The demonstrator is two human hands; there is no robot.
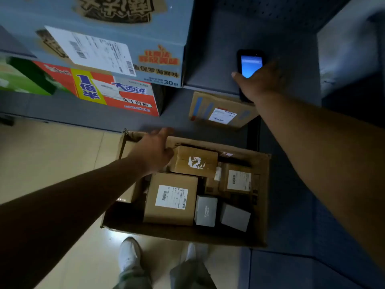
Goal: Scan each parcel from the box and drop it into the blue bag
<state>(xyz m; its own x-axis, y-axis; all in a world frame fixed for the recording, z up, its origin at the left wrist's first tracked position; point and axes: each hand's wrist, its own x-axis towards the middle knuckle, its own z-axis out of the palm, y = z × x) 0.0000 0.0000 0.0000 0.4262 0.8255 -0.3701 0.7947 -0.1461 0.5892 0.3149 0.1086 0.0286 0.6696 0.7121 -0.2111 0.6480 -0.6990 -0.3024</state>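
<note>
Reaching out over the open cardboard box [187, 234] on the floor, the person's left hand [154, 151] hovers above its far left corner. Its fingers [164, 132] are stretched out straight and hold nothing. The hand is blurred and lies just beside the torn-label parcel [193, 161], though whether it touches I cannot tell. The right hand [258, 82] is up at the shelf [208, 80], its fingers wrapped round a handheld scanner [250, 65]. The thumb rests on the scanner's left edge, and the blue screen is lit and facing up.

Inside the box the parcels sit packed close. The torn-label parcel is at the far side, and a large parcel [170, 197] with a white barcode label sits in the middle. A labelled parcel [239, 180] is against the right wall, and two small grey boxes [205, 209] sit side by side at the near right. A blue-taped parcel [220, 113] lies on the lower shelf, just beneath the hand with the scanner.

To the left on the shelves stands a blue noodle carton [104, 38] bearing a shipping label, with a red carton [114, 94] below it. White shoes [129, 255] stand on the pale floor close to the box's near wall. Right of the box lies a dark blue surface [291, 226]; I cannot tell what it is.
</note>
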